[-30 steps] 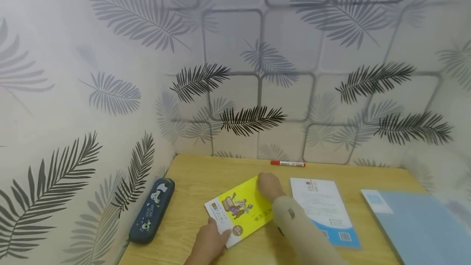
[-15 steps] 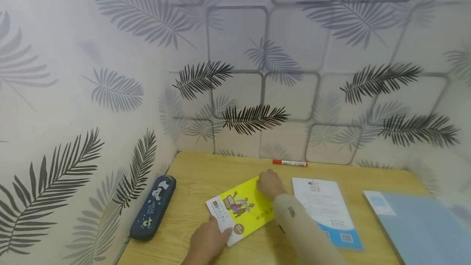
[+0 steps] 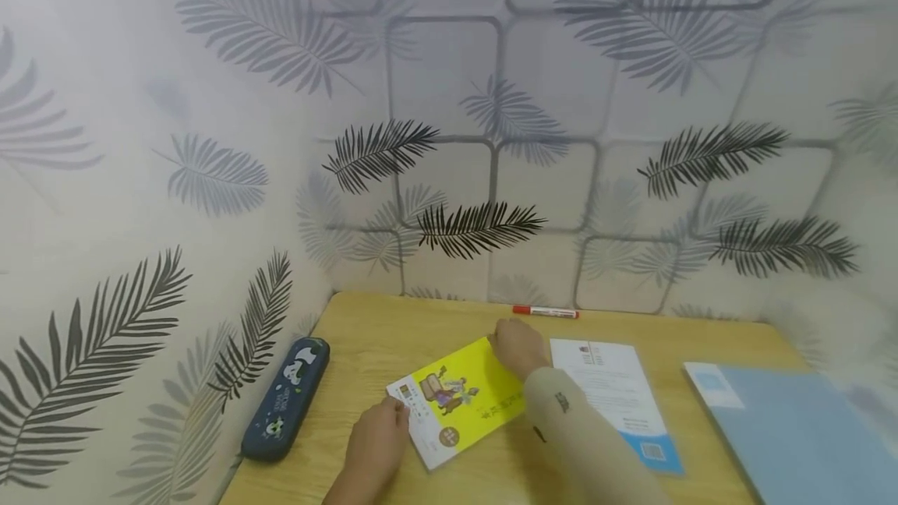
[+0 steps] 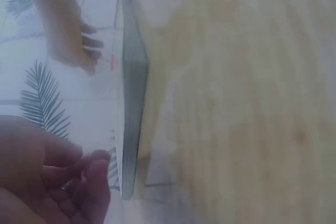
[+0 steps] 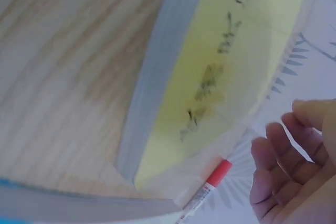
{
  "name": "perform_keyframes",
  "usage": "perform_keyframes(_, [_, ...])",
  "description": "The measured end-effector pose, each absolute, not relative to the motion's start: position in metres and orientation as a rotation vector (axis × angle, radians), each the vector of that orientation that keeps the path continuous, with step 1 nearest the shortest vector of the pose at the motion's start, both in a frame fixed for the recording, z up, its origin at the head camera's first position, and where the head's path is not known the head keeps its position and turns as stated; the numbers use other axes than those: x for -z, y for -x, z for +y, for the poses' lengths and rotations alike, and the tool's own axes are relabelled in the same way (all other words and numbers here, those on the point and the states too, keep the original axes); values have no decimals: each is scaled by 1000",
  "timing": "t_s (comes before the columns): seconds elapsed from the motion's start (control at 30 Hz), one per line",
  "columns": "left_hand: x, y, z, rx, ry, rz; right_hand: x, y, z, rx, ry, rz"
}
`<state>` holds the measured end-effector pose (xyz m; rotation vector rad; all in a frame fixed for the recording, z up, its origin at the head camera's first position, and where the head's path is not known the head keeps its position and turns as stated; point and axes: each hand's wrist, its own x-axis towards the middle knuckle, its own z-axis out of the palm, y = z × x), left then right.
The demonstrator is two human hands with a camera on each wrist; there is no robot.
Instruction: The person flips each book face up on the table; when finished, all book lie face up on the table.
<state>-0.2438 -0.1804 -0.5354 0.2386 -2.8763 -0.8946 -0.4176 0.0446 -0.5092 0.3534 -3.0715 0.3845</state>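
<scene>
Positioning the yellow book (image 3: 459,404) seems in hand. Left hand (image 3: 376,441) and right hand (image 3: 521,347): each grip loosely curled, seemingly empty; next, likely, pinch the book's edges

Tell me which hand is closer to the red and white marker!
Right: the right hand is at the far edge of the yellow book, just short of the marker. The left hand is farther off, beside the book's left end.

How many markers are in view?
1: the marker, near the far edge of the table, beyond the yellow book. Any inside the case would be hidden.
</scene>
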Motion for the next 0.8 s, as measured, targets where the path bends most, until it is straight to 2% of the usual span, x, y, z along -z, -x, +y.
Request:
perform_keyframes(0.2, [528, 262, -186, 732, -226, -2838, 496, 405, 52, -263, -281, -3155])
perform_keyframes(0.43, [526, 281, -184, 581, -197, -2919, 498, 393, 58, -17, -294, -3211])
perform_keyframes(0.8, [535, 295, -189, 593, -187, -3079, 497, 366, 54, -124, -216, -3351])
